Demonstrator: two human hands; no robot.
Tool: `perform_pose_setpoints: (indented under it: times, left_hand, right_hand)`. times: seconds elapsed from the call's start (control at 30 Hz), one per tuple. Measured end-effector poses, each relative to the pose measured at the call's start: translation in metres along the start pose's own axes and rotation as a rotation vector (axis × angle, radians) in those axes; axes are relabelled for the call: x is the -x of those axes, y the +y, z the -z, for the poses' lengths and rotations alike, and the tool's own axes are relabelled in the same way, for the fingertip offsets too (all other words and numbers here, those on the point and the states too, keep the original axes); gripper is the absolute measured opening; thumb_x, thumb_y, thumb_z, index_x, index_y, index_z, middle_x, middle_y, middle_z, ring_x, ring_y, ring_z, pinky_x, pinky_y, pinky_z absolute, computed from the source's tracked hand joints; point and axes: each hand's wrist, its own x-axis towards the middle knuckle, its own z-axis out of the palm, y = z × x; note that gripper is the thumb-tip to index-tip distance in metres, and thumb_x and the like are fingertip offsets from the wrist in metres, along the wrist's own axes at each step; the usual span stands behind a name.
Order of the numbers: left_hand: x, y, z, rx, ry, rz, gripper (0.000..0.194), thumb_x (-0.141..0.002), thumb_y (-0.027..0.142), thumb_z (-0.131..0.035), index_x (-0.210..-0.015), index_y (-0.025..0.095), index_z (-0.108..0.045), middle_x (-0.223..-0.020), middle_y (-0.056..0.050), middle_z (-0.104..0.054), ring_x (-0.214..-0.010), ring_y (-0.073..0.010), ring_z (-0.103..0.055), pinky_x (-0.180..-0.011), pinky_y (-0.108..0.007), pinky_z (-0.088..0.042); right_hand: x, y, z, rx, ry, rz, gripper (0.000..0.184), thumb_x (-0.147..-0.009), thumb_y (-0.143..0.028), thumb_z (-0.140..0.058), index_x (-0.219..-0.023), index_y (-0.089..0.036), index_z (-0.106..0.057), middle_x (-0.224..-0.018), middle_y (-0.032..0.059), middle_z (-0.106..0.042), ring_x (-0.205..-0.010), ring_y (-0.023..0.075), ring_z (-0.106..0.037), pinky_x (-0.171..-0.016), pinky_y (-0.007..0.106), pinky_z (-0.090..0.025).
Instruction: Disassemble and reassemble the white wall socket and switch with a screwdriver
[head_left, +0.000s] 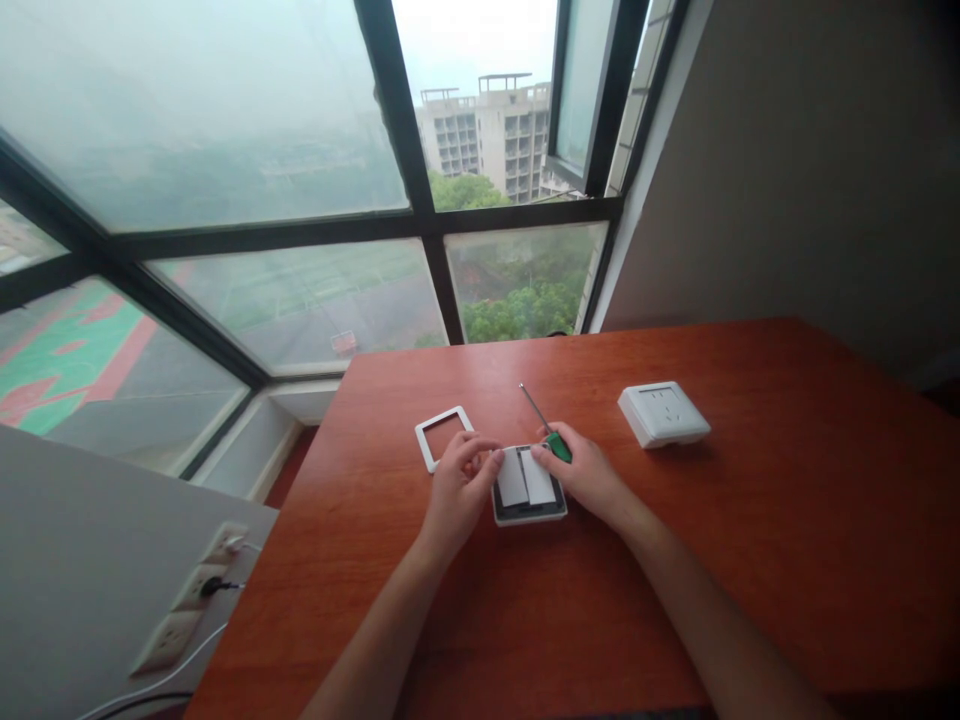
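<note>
A two-rocker wall switch (527, 488) lies on the red-brown table (750, 560), its white rockers up and its dark body showing around them. My left hand (461, 485) rests against its left edge, fingers curled with the tips touching the left rocker. My right hand (585, 470) presses against its right side, fingers bent onto the switch. A green-handled screwdriver (546, 425) lies just beyond the switch, its handle by my right fingers and its shaft pointing away from me. I cannot tell whether my right hand grips it.
A loose white square frame (443, 436) lies left of the switch. A white wall socket (663, 414) sits to the right. The table's far edge meets large windows. Wall sockets with a plugged-in cable (199, 590) are on the low wall at the left.
</note>
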Motion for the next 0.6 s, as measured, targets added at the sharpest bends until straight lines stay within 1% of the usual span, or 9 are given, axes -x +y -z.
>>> perform_pose_setpoints:
  times: [0.1, 0.23, 0.33, 0.43, 0.5, 0.6]
  left_hand:
    - [-0.0028, 0.0019, -0.0002, 0.062, -0.007, 0.08, 0.023, -0.085, 0.037, -0.062, -0.088, 0.015, -0.069, -0.083, -0.005, -0.067, -0.077, -0.0183, -0.06, -0.067, -0.026, -0.046]
    - [-0.0053, 0.0015, 0.0003, 0.167, -0.034, 0.152, 0.026, -0.081, 0.039, -0.065, -0.088, 0.014, -0.071, -0.085, -0.006, -0.072, -0.08, -0.0202, -0.064, -0.072, -0.028, -0.049]
    - [-0.0051, 0.0001, -0.0002, 0.168, -0.054, 0.175, 0.027, -0.081, 0.039, -0.065, -0.087, 0.013, -0.072, -0.084, -0.006, -0.072, -0.078, -0.0202, -0.064, -0.071, -0.028, -0.049]
    - [-0.0038, 0.0, -0.0015, 0.049, -0.048, 0.133, 0.025, -0.083, 0.037, -0.063, -0.086, 0.014, -0.071, -0.079, -0.004, -0.07, -0.072, -0.0174, -0.061, -0.065, -0.025, -0.046]
    - [-0.0032, 0.0005, -0.0023, -0.046, -0.031, 0.076, 0.022, -0.085, 0.035, -0.061, -0.086, 0.015, -0.071, -0.077, -0.003, -0.067, -0.067, -0.0147, -0.056, -0.061, -0.023, -0.043]
    - [-0.0028, 0.0007, -0.003, -0.151, -0.012, -0.02, 0.019, -0.087, 0.032, -0.059, -0.086, 0.017, -0.071, -0.08, -0.002, -0.061, -0.064, -0.0122, -0.051, -0.058, -0.022, -0.04]
  right_hand:
    - [0.0001, 0.0001, -0.0002, 0.0, 0.0, -0.003, 0.031, -0.084, -0.046, -0.054, -0.101, -0.021, -0.058, -0.094, 0.0046, -0.067, -0.087, 0.0225, -0.062, -0.075, 0.032, -0.044]
    - [-0.0001, -0.0008, 0.0001, 0.012, 0.004, -0.006, 0.031, -0.084, -0.047, -0.055, -0.1, -0.021, -0.058, -0.094, 0.0047, -0.067, -0.087, 0.0225, -0.062, -0.075, 0.032, -0.044]
    - [0.0002, -0.0008, 0.0001, 0.013, 0.002, -0.009, 0.031, -0.084, -0.046, -0.055, -0.101, -0.02, -0.058, -0.096, 0.0054, -0.067, -0.089, 0.0227, -0.062, -0.077, 0.032, -0.044]
    - [0.0004, 0.0006, -0.0007, 0.008, 0.003, -0.002, 0.033, -0.084, -0.046, -0.055, -0.103, -0.02, -0.058, -0.098, 0.006, -0.067, -0.09, 0.0231, -0.062, -0.078, 0.033, -0.044]
    - [0.0004, 0.0017, -0.0013, 0.003, 0.002, 0.002, 0.034, -0.084, -0.046, -0.055, -0.104, -0.019, -0.058, -0.098, 0.0062, -0.067, -0.09, 0.0232, -0.062, -0.078, 0.033, -0.044]
    - [0.0004, 0.0022, -0.0016, -0.002, 0.004, 0.005, 0.034, -0.084, -0.046, -0.055, -0.104, -0.019, -0.059, -0.098, 0.006, -0.067, -0.09, 0.0228, -0.062, -0.078, 0.032, -0.044]
